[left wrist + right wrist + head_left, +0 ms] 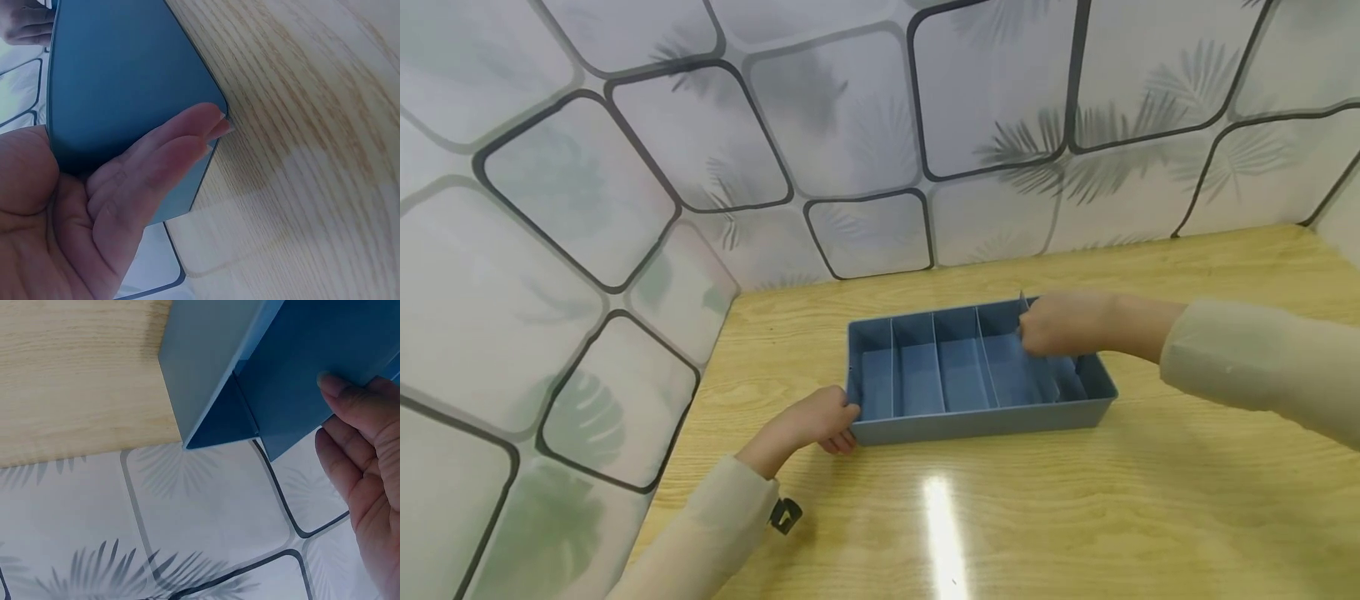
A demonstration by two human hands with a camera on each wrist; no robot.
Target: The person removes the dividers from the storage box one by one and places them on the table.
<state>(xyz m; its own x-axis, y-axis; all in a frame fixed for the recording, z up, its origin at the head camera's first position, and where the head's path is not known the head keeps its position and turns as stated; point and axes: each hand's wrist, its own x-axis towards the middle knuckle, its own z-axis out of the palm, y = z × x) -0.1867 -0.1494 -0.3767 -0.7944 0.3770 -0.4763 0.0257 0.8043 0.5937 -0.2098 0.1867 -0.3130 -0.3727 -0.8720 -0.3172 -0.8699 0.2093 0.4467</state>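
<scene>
A long blue plastic tray [985, 422] lies on the wooden table, split into narrow compartments by upright dividers. At its near left corner my left hand [823, 417] holds the tray, the thumb by the rim and the fingers along the outer wall [137, 69]. Over the right part of the tray, my right hand [1063, 323] pinches a thin blue divider [287, 400] between thumb and fingers. One corner of this divider sticks up past the far rim in the head view. The hand hides most of the right-hand compartments there.
The wooden tabletop [1037, 508] runs around the tray. Behind and to the left stands a wall covering [865, 108] with dark rounded outlines and leaf prints. A small black tag [786, 516] is at the left sleeve's cuff.
</scene>
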